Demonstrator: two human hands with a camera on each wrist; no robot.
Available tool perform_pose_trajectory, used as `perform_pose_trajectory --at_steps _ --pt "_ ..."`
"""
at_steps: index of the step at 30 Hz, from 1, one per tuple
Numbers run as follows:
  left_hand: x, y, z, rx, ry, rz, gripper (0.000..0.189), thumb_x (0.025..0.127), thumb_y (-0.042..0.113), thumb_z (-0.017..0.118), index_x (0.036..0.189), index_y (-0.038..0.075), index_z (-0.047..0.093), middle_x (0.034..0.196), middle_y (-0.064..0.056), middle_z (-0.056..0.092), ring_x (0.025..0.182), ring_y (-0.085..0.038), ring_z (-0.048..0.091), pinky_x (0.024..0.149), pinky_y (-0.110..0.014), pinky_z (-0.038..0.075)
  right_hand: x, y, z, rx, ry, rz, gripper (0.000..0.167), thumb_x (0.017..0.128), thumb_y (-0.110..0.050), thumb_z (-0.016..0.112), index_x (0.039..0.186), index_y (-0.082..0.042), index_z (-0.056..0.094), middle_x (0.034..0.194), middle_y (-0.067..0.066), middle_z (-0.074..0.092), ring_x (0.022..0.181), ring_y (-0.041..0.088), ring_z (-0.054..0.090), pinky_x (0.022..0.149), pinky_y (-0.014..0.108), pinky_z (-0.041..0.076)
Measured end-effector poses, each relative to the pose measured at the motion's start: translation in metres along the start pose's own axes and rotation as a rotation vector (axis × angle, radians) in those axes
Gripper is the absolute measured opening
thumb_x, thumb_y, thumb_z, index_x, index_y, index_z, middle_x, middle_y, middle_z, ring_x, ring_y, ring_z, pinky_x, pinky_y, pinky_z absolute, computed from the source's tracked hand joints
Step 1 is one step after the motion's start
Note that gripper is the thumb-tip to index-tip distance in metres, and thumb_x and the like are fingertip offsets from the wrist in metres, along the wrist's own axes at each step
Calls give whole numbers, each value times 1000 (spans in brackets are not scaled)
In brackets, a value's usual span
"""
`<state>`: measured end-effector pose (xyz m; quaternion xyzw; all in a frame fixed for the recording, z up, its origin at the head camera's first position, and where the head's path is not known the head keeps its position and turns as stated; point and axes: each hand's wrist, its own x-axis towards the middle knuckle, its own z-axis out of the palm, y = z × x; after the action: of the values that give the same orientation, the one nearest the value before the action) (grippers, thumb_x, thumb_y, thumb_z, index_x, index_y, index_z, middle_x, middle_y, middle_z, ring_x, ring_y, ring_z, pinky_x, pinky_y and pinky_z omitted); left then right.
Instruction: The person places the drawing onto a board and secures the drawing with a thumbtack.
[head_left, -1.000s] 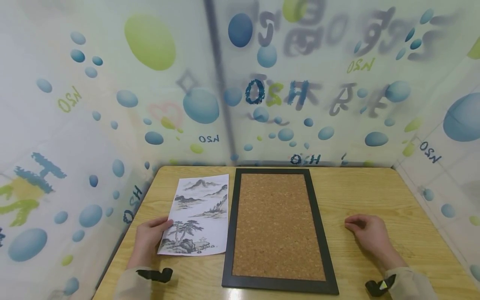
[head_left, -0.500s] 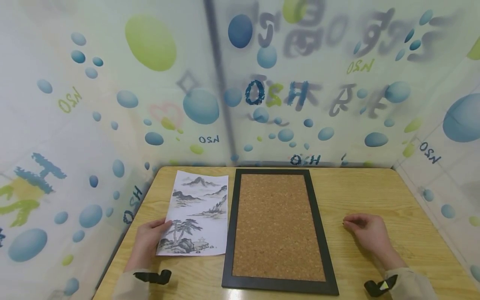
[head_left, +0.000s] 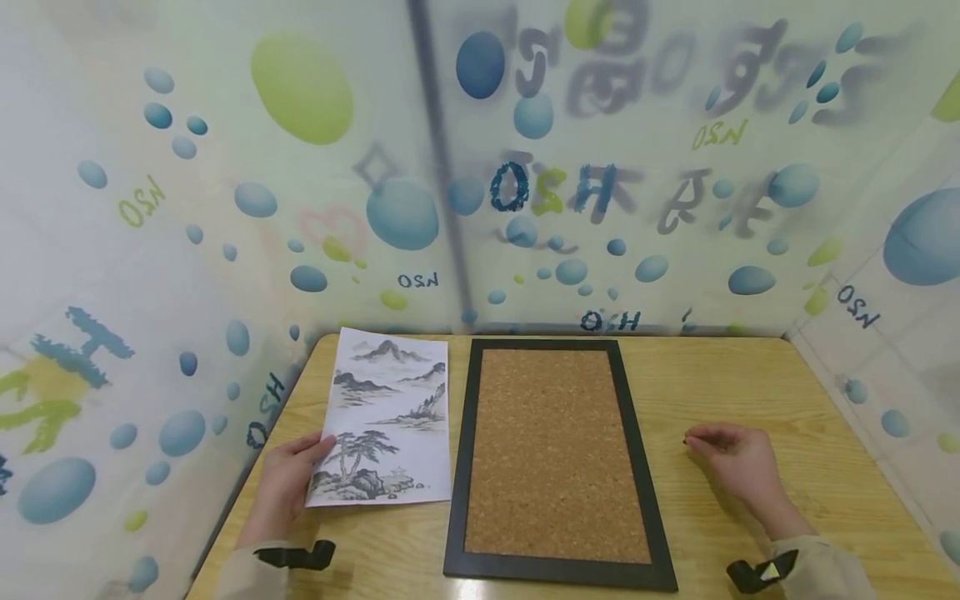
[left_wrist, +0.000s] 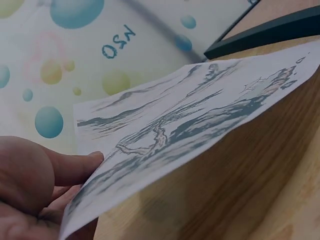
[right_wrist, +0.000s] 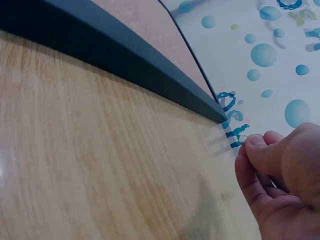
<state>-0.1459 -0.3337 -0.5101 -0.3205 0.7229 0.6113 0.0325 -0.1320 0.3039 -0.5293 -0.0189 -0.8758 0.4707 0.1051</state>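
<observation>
A sheet of white paper (head_left: 382, 417) printed with an ink landscape of mountains and pines is pinched at its left edge by my left hand (head_left: 288, 467). The thumb lies on the printed side, the other fingers behind. In the left wrist view the paper (left_wrist: 165, 130) slants above the table. My right hand (head_left: 738, 467) is at the right of a black-framed cork board (head_left: 558, 454). Its thumb (right_wrist: 257, 142) and index finger pinch a tiny object, seen only as a dark speck (head_left: 685, 441) in the head view; I cannot tell its kind.
The cork board lies flat mid-table, its black frame (right_wrist: 125, 50) a raised edge to the left of the right hand. The wooden table (head_left: 720, 375) meets a wall (head_left: 637, 292) of printed sheeting with blue and green dots at the back.
My left hand has shifted left with the paper, its far edge rising and a wider gap opening beside the cork board. The right hand has edged slightly left.
</observation>
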Motion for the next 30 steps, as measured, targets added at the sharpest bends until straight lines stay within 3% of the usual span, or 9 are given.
perform_pose_trajectory --at_steps 9,16,23,30 --pt "-3 7 -4 -64 -42 15 66 103 22 72 156 -5 45 158 -25 44 101 -8 63 78 -21 58 2 -11 -8 101 2 62 14 95 0 78 105 9 77 99 18 78 82 3 73 70 19 59" --pt "-7 15 -6 -91 -83 13 72 104 25 72 161 -2 38 161 -24 42 99 -6 65 82 -23 59 5 -16 -15 154 6 93 21 96 -4 78 111 11 75 100 9 80 85 4 74 74 20 59" --pt "-15 21 1 -109 -104 22 73 104 28 71 162 1 37 161 -22 42 101 -7 66 84 -25 59 10 -20 -20 212 31 105 23 98 -5 77 112 13 73 95 -1 80 85 1 72 75 16 57" --pt "-19 21 13 -145 -118 31 65 106 23 69 159 -3 42 146 -19 56 96 -7 69 83 -26 60 12 -31 -23 248 58 132 23 97 -5 78 113 12 74 94 -10 79 86 0 72 76 15 57"
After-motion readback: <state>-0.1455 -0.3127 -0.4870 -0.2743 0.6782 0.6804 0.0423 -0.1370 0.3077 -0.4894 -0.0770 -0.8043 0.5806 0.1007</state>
